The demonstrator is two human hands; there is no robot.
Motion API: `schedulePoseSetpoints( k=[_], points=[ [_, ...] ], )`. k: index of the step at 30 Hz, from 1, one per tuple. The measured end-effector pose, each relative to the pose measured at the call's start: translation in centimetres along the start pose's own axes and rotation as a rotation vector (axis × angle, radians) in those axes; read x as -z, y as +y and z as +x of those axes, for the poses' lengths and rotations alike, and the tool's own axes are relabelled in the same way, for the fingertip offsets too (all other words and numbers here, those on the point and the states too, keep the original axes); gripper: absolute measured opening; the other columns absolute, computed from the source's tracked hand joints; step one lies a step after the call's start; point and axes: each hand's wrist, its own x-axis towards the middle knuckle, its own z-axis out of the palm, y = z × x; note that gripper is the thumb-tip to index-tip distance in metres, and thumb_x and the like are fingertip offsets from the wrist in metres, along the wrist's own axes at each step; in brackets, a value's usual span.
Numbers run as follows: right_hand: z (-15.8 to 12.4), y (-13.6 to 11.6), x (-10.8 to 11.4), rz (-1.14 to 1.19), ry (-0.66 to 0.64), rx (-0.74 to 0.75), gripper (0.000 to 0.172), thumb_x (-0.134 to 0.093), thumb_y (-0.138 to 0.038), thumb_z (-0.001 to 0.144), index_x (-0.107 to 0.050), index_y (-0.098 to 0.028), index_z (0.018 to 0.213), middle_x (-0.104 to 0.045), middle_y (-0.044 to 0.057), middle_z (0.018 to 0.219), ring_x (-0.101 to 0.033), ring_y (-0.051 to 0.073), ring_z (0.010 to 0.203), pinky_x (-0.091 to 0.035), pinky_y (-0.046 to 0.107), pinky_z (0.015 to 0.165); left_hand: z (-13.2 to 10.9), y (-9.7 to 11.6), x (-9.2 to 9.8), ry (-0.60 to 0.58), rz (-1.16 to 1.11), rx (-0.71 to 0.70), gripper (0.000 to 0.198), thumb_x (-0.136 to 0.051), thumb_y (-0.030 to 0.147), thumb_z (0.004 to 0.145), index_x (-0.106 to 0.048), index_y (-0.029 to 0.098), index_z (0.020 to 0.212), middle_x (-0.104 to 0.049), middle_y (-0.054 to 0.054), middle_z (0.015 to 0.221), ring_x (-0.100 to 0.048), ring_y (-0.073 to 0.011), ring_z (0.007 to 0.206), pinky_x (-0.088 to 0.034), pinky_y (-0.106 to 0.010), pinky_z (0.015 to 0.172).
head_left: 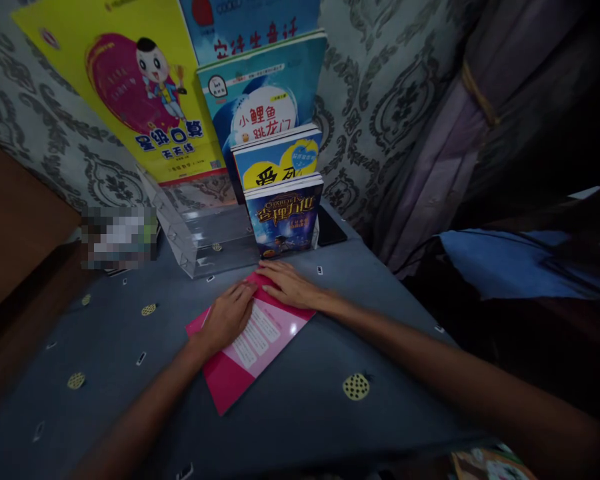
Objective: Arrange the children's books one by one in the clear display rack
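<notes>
Head view: the grey-blue patterned surface [305,400] fills the frame, with a big yellow book [130,87] leaning on the wall behind it. A clear plastic book stand [200,240] carries a stepped row of books, a dark blue storybook [284,215] at the front. Just before that stand the pink booklet [230,383] lies flat and slanted on the surface, the left hand [227,317] over its middle and the right hand [287,283] on its far corner, each grip spread open, palm down, clasping nothing.

A pink booklet [253,340] with white text panels lies flat and askew, apparently face down, near the front.
</notes>
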Motion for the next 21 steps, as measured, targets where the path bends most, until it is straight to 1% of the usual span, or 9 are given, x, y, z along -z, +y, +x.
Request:
schedulePoseSetpoints(
  k=[4, 7, 10, 14, 17, 21],
  points=[
    [-1.0, 0.1, 0.4, 0.000, 0.015, -0.004, 0.049, -0.050, -0.033, 0.099, -0.055, -0.009, 0.141, -0.051, 0.023, 0.149, -0.045, 0.033, 0.142, -0.035, 0.058, 0.116, 0.0, -1.6, 1.1, -0.089, -0.049, -0.111, 0.033, -0.041, 0.021, 0.102, -0.055, 0.020, 0.132, -0.067, -0.011, 0.129, -0.061, -0.0227, 0.126, -0.053, -0.043, 0.106],
    [-2.2, 0.5, 0.7, 0.023, 0.020, 0.009, 0.047, -0.046, -0.032, 0.100, -0.056, -0.010, 0.141, -0.054, 0.021, 0.148, -0.046, 0.031, 0.141, -0.034, 0.056, 0.117, 0.2, -1.8, 1.6, -0.116, -0.059, -0.161, 0.032, -0.041, 0.021, 0.102, -0.058, 0.020, 0.129, -0.067, -0.011, 0.129, -0.062, -0.0220, 0.123, -0.053, -0.041, 0.105],
    [-2.7, 1.1, 0.7, 0.050, 0.069, 0.022, 0.044, -0.044, -0.030, 0.101, -0.056, -0.015, 0.141, -0.056, 0.016, 0.147, -0.048, 0.029, 0.140, -0.035, 0.055, 0.117, 0.9, -0.8, 1.4, -0.103, -0.031, -0.111, 0.032, -0.041, 0.020, 0.101, -0.060, 0.019, 0.127, -0.068, -0.012, 0.122, -0.063, -0.0239, 0.116, -0.054, -0.042, 0.099],
    [-2.6, 1.8, 0.7, 0.091, 0.107, 0.045, 0.042, -0.042, -0.024, 0.100, -0.058, -0.018, 0.139, -0.061, 0.013, 0.142, -0.050, 0.027, 0.136, -0.039, 0.053, 0.113, 1.8, 0.8, 0.6, -0.094, 0.035, -0.044, 0.033, -0.043, 0.020, 0.100, -0.061, 0.019, 0.128, -0.068, -0.012, 0.117, -0.061, -0.0264, 0.111, -0.052, -0.046, 0.095],
    [-2.6, 2.1, 0.9, 0.118, 0.126, 0.060, 0.041, -0.042, -0.019, 0.099, -0.063, -0.018, 0.134, -0.066, 0.012, 0.134, -0.056, 0.025, 0.128, -0.043, 0.050, 0.109, 2.1, 1.0, 0.1, -0.073, 0.020, -0.009, 0.033, -0.043, 0.021, 0.100, -0.062, 0.020, 0.127, -0.067, -0.012, 0.119, -0.061, -0.0256, 0.109, -0.050, -0.046, 0.095],
    [-3.3, 2.1, 1.3, 0.126, 0.140, 0.069, 0.039, -0.044, -0.018, 0.098, -0.067, -0.021, 0.130, -0.069, 0.011, 0.125, -0.059, 0.025, 0.120, -0.046, 0.049, 0.104, 2.0, 0.6, -0.1, -0.058, -0.018, 0.001, 0.033, -0.042, 0.023, 0.101, -0.062, 0.022, 0.128, -0.067, -0.011, 0.121, -0.061, -0.0248, 0.111, -0.048, -0.045, 0.096]
  ],
)
